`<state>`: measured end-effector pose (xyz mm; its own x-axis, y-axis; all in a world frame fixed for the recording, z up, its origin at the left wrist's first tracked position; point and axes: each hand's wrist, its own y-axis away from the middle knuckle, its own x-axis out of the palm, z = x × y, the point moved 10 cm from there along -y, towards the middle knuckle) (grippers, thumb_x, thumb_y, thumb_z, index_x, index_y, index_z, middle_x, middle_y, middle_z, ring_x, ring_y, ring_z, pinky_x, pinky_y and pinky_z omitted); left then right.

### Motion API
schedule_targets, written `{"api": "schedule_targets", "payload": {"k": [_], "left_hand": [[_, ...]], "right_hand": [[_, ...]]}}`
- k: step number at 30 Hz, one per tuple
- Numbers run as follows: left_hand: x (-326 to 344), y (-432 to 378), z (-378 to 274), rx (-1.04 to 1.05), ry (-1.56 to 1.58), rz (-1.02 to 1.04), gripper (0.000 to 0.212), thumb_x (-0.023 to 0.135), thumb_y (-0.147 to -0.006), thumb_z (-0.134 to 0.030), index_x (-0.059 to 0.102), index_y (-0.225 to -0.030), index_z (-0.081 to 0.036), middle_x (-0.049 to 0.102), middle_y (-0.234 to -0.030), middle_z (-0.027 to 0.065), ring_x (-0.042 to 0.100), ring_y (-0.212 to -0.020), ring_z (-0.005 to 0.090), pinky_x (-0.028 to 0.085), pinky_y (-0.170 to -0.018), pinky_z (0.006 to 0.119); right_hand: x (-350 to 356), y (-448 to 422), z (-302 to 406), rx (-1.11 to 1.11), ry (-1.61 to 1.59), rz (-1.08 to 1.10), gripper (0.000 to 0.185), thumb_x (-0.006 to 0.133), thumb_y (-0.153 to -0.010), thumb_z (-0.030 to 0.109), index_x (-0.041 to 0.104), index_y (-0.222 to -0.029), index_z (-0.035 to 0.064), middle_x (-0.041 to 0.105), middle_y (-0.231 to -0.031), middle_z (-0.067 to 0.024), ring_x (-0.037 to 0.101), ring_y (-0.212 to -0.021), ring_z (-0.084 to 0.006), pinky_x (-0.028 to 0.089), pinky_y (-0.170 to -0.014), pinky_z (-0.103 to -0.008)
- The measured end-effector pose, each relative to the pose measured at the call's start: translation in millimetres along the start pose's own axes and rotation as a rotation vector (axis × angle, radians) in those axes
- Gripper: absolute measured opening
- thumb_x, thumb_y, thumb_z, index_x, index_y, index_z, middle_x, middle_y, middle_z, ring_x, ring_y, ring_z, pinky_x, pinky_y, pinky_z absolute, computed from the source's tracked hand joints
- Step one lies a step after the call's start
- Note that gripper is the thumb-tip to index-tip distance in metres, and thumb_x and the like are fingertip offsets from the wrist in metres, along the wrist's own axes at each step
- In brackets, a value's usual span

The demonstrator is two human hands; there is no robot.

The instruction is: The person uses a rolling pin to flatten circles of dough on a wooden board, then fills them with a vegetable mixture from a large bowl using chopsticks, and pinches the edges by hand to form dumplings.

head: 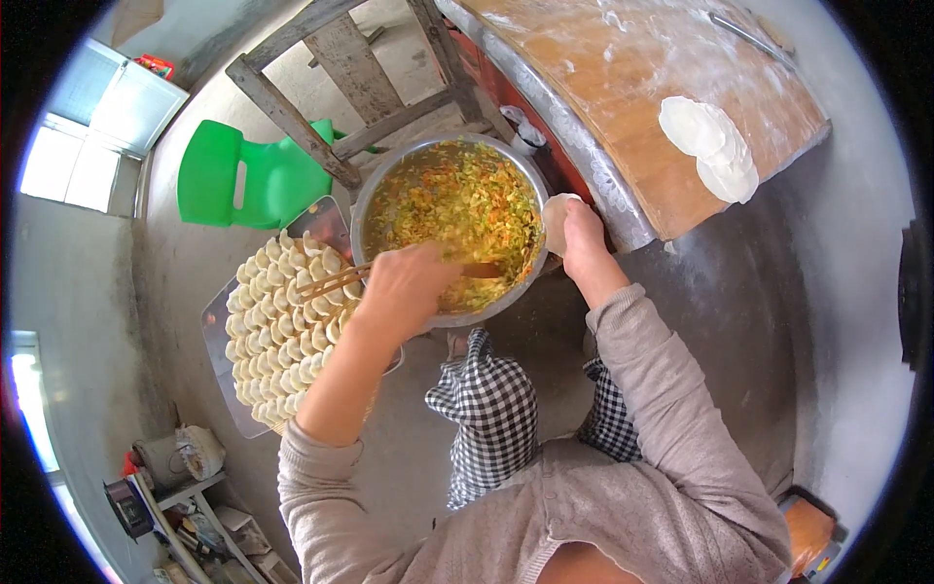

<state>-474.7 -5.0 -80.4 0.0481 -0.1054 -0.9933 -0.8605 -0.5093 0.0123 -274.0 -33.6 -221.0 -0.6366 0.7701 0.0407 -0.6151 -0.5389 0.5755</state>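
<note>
My left hand (408, 288), a little blurred, grips a pair of wooden chopsticks (332, 282) over the front of a metal basin (357, 226). Their darker ends (481, 271) dip into a chopped yellow, green and orange vegetable filling (460, 197). At the basin's right rim, my right hand (585, 237) holds a thin round dough wrapper (557, 223) by its edge. Rows of shaped dumplings (281, 328) cover a tray to the left, partly hidden behind my left forearm.
A floured wooden board (620, 139) lies on the table at upper right, bearing overlapping wrappers (711, 150) and a metal rod (751, 38). Behind the basin stand a wooden chair frame (292, 109) and a green plastic chair (277, 175). A cluttered shelf (193, 489) is at lower left.
</note>
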Motion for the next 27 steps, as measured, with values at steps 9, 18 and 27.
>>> {"api": "schedule_targets", "payload": {"k": [9,18,27], "left_hand": [[41,19,44,-0.298,0.185,-0.05,0.032,0.051,-0.084,-0.005,0.061,-0.112,-0.014,0.055,-0.082,0.0151,0.058,-0.074,0.036,0.046,-0.064,0.044],[48,62,28,-0.277,0.636,-0.02,0.029,0.053,-0.08,-0.002,0.062,-0.108,-0.005,0.06,-0.072,0.0136,0.06,-0.065,0.0276,0.047,-0.062,0.036],[107,67,31,-0.828,1.602,0.112,0.027,0.049,-0.092,-0.011,0.061,-0.115,0.0,0.05,-0.068,-0.0024,0.037,-0.052,0.0028,0.026,-0.045,0.017]], "right_hand": [[10,5,2,-0.02,-0.087,0.02,0.032,0.038,-0.088,0.024,0.059,-0.081,0.0015,0.058,-0.076,-0.0069,0.053,-0.065,-0.0174,0.041,-0.056,-0.0303],[10,0,-2,-0.01,-0.112,0.038,0.028,0.042,-0.086,0.023,0.059,-0.076,0.0039,0.056,-0.071,-0.004,0.05,-0.059,-0.0155,0.039,-0.052,-0.0298],[10,11,13,-0.058,-0.161,0.097,0.029,0.044,-0.086,0.024,0.061,-0.092,0.0012,0.06,-0.085,-0.007,0.057,-0.074,-0.0167,0.045,-0.063,-0.0297]]}}
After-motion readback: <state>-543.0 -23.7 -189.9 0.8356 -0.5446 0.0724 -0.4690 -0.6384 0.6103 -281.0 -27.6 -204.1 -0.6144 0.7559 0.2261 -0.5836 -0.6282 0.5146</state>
